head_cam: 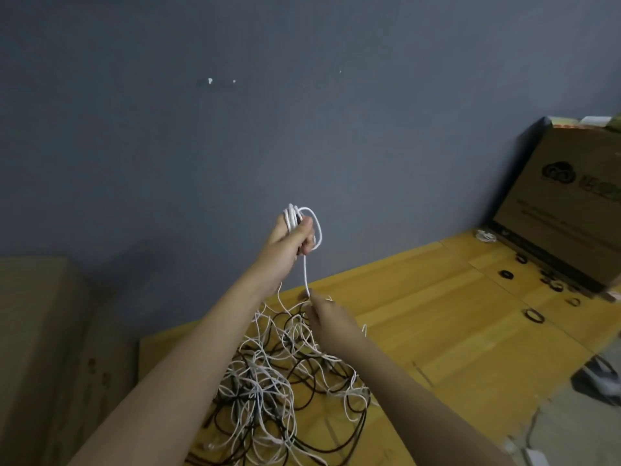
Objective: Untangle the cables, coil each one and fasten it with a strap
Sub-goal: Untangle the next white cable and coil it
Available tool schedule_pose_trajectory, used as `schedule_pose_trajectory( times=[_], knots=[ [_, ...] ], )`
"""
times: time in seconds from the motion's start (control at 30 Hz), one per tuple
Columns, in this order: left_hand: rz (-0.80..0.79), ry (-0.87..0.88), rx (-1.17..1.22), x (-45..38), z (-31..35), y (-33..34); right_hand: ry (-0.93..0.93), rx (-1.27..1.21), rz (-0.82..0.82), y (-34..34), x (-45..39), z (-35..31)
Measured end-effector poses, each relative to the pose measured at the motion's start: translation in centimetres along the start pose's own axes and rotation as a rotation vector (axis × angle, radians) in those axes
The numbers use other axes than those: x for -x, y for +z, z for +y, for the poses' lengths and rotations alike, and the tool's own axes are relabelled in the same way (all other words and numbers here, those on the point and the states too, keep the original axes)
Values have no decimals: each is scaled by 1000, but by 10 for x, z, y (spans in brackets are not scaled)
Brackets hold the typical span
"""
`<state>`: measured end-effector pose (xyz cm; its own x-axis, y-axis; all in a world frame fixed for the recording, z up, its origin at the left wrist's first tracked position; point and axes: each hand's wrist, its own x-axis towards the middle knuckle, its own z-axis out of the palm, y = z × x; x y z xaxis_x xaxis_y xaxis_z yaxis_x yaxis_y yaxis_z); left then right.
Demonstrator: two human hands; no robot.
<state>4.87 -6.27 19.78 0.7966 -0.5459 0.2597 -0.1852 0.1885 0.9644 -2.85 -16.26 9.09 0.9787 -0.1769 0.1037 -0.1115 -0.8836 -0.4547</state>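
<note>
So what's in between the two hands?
In the head view, one taut stretch of white cable runs from the coil gripped in the left hand down to the pinching right hand.

I see a table (453, 317) set against a wall (235, 129). A tangle (282, 381) of cables lies on its left part. Above the tangle, my left hand (295, 235) is raised with a coil (299, 218) wound on it; 1 strand (305, 270) drops from it to my right hand (327, 319), lower and just right. A box (568, 203) stands on the table's far right, straps (533, 315) lying before it. Another box (50, 348) sits left of the table.
</note>
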Motion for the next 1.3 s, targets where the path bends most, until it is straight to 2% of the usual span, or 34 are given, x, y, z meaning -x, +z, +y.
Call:
schedule_pose_trajectory(
  times=[0.07,0.17,0.23,0.3,0.4,0.47,0.5,0.57,0.67,0.8,0.93,1.0,1.07,1.13,1.2,1.3],
  knots=[
    [19,34,-165,0,-15,-4,-19,50,-29,6,8,-1],
    [9,63,-393,3,-34,-6,-243,389,49,10,17,-1],
    [-73,49,-584,4,-43,-10,-342,513,137,9,24,1],
    [-186,17,-843,6,-48,-17,-405,467,252,4,28,11],
    [-342,-80,-1063,13,-51,-24,-383,268,375,-13,31,26],
    [-456,-113,-1111,19,-53,-26,-210,-23,451,-31,32,28],
    [-496,-107,-1140,21,-54,-26,-85,-217,442,-42,32,28],
    [-503,-62,-1163,24,-56,-26,127,-560,276,-62,31,27],
    [-456,-6,-1095,22,-53,-26,238,-715,39,-70,32,38],
    [-280,53,-1048,14,-39,-23,296,-966,-137,-45,44,49],
    [-130,133,-1000,8,-31,-16,279,-1093,-280,-16,54,36],
    [-70,162,-963,5,-26,-20,316,-1017,-246,-3,55,44],
    [28,177,-967,-1,-18,-30,327,-735,-184,2,57,61],
    [160,177,-1015,-7,-10,-44,340,-567,-128,2,61,77],
    [260,148,-1033,-12,-5,-57,390,-621,20,-2,63,91],
    [280,116,-1024,-16,-8,-67,439,-742,301,-17,56,95]
  ],
)
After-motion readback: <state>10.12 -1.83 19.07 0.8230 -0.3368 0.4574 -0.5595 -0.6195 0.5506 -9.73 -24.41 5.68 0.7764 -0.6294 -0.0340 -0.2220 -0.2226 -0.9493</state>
